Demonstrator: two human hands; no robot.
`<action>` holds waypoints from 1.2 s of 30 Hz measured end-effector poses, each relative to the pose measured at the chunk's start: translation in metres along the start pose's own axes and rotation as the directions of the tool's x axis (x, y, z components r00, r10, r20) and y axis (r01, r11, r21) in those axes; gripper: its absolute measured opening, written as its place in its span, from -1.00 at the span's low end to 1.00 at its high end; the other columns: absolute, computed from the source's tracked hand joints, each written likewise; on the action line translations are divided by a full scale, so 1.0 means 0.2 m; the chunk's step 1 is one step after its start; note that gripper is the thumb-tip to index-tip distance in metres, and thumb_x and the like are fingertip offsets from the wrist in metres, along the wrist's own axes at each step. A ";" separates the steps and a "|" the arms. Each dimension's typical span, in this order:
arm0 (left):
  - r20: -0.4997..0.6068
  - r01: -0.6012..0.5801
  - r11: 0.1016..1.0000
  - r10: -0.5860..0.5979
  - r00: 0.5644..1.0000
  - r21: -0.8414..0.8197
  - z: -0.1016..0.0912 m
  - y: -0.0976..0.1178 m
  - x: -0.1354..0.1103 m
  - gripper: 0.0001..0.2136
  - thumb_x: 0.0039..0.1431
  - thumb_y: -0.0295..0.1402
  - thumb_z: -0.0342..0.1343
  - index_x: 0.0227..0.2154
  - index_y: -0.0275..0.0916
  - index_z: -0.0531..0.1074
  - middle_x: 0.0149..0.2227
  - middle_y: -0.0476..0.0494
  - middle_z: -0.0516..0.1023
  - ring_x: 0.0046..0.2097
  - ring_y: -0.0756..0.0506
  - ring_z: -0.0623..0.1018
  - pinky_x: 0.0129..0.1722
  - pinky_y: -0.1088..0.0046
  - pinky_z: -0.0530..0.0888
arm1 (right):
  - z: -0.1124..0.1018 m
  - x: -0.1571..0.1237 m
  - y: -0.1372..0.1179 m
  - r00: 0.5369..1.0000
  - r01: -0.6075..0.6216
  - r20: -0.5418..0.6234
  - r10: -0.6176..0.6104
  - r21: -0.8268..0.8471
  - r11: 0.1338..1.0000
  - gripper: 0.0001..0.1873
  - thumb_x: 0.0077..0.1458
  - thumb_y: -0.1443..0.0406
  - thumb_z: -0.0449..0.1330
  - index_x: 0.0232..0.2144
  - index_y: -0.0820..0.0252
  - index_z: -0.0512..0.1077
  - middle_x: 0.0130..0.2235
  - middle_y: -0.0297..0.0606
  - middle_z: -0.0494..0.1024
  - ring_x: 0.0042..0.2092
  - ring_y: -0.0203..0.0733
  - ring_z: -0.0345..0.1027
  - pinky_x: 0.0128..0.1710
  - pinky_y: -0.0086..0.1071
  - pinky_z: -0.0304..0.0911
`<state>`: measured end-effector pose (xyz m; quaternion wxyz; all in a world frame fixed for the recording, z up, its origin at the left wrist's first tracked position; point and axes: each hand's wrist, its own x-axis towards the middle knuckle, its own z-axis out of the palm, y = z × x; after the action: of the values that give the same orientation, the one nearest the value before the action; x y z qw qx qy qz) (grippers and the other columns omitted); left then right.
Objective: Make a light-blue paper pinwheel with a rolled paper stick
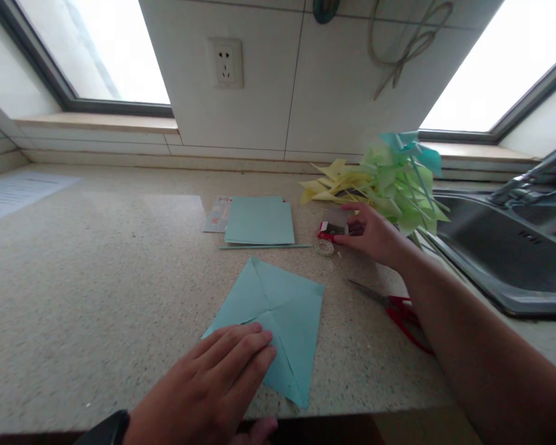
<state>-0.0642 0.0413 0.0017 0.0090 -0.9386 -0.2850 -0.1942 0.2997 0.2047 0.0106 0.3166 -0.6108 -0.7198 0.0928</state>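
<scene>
A square of light blue paper point(294, 303) with diagonal lines across it lies near the counter's front edge. My left hand point(222, 371) rests flat on its lower left part, fingers stretched out and close together. Farther off, my right hand point(368, 232) has its thumb and fingers around the right side of a small red, black and white packet point(327, 228); the packet's contents cannot be made out. Just in front of the packet lies a small roll of clear tape point(325, 248). Red-handled scissors point(398, 309) lie partly under my right forearm.
Behind the square sits a stack of blue paper point(259, 219) with a thin stick point(264, 248) before it. Yellow, green and blue paper pinwheels point(389, 179) are heaped by the wall. A metal sink point(505, 247) is at right, a printed sheet point(18, 191) at far left.
</scene>
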 end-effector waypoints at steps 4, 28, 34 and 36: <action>-0.016 -0.034 0.999 0.034 0.999 0.037 0.00 0.00 0.00 -0.58 0.31 -0.08 0.15 0.08 -0.26 0.48 0.07 -0.15 0.66 0.04 -0.20 0.65 0.01 0.30 0.64 | -0.01 -0.01 -0.03 0.990 0.136 -0.032 -0.135 0.046 0.990 -0.20 -0.02 0.09 0.44 0.22 0.08 0.27 -0.11 -0.15 0.58 -0.20 -0.03 0.51 -0.19 -0.17 0.44; 0.037 -0.187 0.969 0.184 0.982 0.159 0.06 -0.08 -0.04 -0.47 0.28 -0.04 0.19 0.16 -0.30 0.44 0.13 -0.15 0.61 0.09 -0.20 0.61 -0.03 0.31 0.60 | 0.03 -0.02 -0.06 0.950 0.306 0.036 -0.309 0.058 0.950 -0.42 0.10 0.19 0.37 0.11 0.03 0.27 0.03 -0.14 0.50 -0.06 0.02 0.49 -0.03 -0.09 0.43; 0.054 -0.163 0.976 0.157 0.986 0.145 0.09 -0.08 -0.10 -0.42 0.30 -0.08 0.19 0.29 -0.25 0.33 0.23 -0.12 0.52 0.19 -0.21 0.51 0.15 0.31 0.50 | 0.02 -0.02 -0.05 0.955 0.263 0.126 -0.268 0.055 0.963 -0.49 0.11 0.15 0.36 0.04 0.02 0.27 -0.11 -0.21 0.53 -0.17 -0.02 0.48 -0.16 -0.15 0.43; 0.056 -0.159 0.976 0.152 0.987 0.150 0.10 -0.09 -0.11 -0.43 0.32 -0.11 0.17 0.31 -0.24 0.31 0.26 -0.11 0.50 0.21 -0.20 0.49 0.17 0.32 0.48 | 0.01 -0.02 -0.05 0.955 0.252 0.151 -0.256 0.044 0.967 -0.49 0.11 0.14 0.35 0.04 0.02 0.26 -0.14 -0.22 0.54 -0.20 -0.03 0.47 -0.21 -0.19 0.42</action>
<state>-0.0828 0.0468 -0.0267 0.0903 -0.9585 -0.2251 -0.1495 0.2903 0.1993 0.0122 0.2764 -0.5002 -0.8136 0.1074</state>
